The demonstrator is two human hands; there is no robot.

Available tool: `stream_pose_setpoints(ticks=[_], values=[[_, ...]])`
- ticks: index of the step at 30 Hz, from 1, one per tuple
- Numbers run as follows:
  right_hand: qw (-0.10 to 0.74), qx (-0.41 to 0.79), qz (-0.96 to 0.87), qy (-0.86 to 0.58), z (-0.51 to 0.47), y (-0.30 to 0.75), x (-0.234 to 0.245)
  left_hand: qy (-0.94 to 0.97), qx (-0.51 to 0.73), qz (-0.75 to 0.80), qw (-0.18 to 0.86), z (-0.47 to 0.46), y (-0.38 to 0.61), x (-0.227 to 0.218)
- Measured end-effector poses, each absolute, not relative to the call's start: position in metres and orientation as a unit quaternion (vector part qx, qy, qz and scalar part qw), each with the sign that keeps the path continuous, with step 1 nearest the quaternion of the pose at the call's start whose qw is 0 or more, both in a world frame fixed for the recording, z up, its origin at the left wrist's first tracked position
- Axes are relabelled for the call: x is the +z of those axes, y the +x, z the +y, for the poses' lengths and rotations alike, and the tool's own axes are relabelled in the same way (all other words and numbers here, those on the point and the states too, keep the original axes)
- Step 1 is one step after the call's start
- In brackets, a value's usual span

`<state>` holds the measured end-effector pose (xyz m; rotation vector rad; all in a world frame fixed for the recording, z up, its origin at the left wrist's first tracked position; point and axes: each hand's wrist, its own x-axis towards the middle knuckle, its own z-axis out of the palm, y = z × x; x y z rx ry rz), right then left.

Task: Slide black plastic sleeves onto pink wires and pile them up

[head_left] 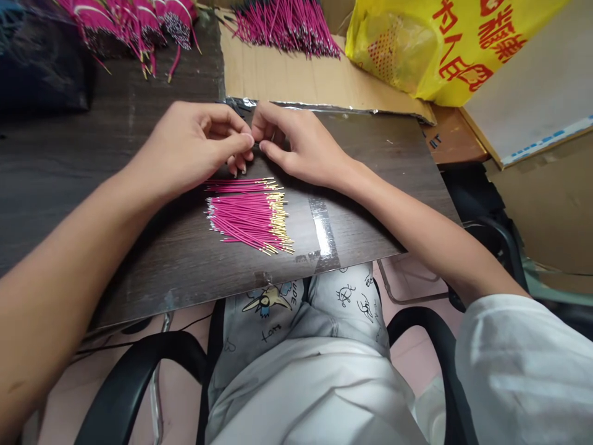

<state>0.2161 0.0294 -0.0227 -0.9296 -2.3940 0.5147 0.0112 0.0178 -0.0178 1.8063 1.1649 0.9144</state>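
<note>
My left hand point(204, 142) and my right hand point(299, 145) meet fingertip to fingertip over the table, both closed in a pinch. A tiny dark sliver shows between the two pinches, too small to name. Just below the hands lies a flat bundle of short magenta wires point(245, 216), gold tips to the right and silvery ends to the left. A few magenta wires point(241, 185) lie slightly apart along its upper side, under my left hand. Small black pieces point(237, 106) rest behind the fingers, partly hidden by them.
Behind the hands, a cardboard sheet point(287, 80) carries a large heap of magenta wires point(291, 25). Tied wire bundles point(134, 25) sit at the far left, near a dark bag point(41, 68). A yellow plastic bag point(417, 49) stands back right. Clear tape point(324, 228) crosses the dark tabletop point(370, 216).
</note>
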Motion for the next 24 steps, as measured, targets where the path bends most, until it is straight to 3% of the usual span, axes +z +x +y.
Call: stream_pose_setpoints(ticks=[24], values=[[0.256, 0.188, -0.88, -0.354, 0.0308, 0.2159, -0.0259, 0.706, 0.354, 0.457, 0.409, 0.018, 0.0113, -0.016]])
